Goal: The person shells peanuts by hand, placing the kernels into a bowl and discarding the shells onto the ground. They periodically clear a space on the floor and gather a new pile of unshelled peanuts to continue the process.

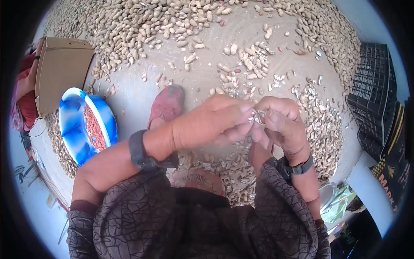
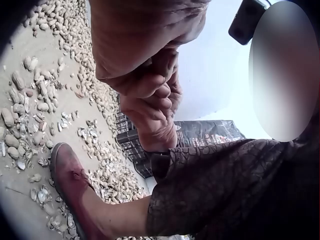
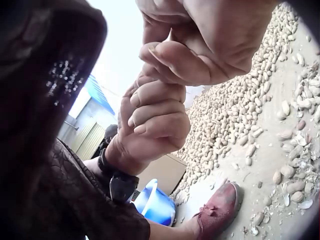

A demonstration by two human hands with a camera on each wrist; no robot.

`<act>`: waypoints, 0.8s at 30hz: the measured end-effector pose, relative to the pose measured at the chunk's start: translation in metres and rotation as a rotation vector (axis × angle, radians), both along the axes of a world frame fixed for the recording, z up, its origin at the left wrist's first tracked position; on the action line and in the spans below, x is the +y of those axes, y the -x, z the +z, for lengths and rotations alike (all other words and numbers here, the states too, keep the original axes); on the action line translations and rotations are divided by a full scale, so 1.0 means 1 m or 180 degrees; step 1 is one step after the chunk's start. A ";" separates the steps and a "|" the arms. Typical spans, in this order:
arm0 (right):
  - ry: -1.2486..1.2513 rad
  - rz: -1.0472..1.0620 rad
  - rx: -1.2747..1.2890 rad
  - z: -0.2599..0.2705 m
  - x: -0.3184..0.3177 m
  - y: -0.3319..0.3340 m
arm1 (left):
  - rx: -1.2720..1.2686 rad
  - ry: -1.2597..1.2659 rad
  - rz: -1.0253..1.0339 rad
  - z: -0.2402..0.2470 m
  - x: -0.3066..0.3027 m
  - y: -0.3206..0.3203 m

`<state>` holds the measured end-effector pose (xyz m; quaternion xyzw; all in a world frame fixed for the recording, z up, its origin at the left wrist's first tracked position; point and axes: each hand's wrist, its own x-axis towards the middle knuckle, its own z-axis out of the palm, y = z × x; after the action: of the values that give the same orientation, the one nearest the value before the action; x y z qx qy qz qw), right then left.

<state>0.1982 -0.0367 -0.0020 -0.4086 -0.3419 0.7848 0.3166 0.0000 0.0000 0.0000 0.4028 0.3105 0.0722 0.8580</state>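
Both hands meet in front of the lap and work on a peanut, whose pale, broken shell shows between the fingertips. On one side the left hand pinches it with thumb and fingers. The right hand grips it from the other side, fingers curled inward. In the left wrist view the fingers of the two hands overlap and hide the peanut. From the right wrist, the left hand appears with its fingers folded, just below the right hand.
A blue and white basin holding reddish peanut kernels stands at left, beside a cardboard box. Unshelled peanuts cover the far floor. Empty shells lie around the pink shoes. A black crate is at right.
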 end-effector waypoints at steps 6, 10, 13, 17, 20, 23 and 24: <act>0.0262 -0.0358 0.0777 -0.008 0.005 0.006 | -0.0116 -0.0342 0.0468 -0.012 -0.002 -0.004; 0.0319 -0.0345 0.0415 -0.011 0.004 0.006 | 0.0169 -0.0881 0.0475 -0.014 0.000 -0.005; 0.0281 -0.0264 -0.0019 -0.011 0.005 0.006 | 0.0485 -0.1564 0.0470 -0.013 0.001 -0.004; 0.0284 -0.0176 -0.0560 -0.010 0.004 0.011 | 0.0242 -0.2320 0.0468 -0.014 -0.001 -0.004; 0.0318 -0.0123 -0.0540 -0.010 0.005 0.013 | 0.0376 -0.2332 0.0450 -0.010 -0.002 -0.005; 0.0311 -0.0188 -0.0313 -0.011 0.005 0.013 | 0.0359 -0.1881 0.0846 -0.013 -0.006 -0.008; 0.0311 -0.0188 -0.0314 -0.012 0.005 0.012 | 0.0358 -0.1881 0.0846 -0.015 -0.006 -0.007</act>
<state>0.1858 -0.0314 -0.0143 -0.4718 -0.3061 0.7697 0.3021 0.0072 -0.0060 -0.0148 0.5937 0.3728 0.2482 0.6686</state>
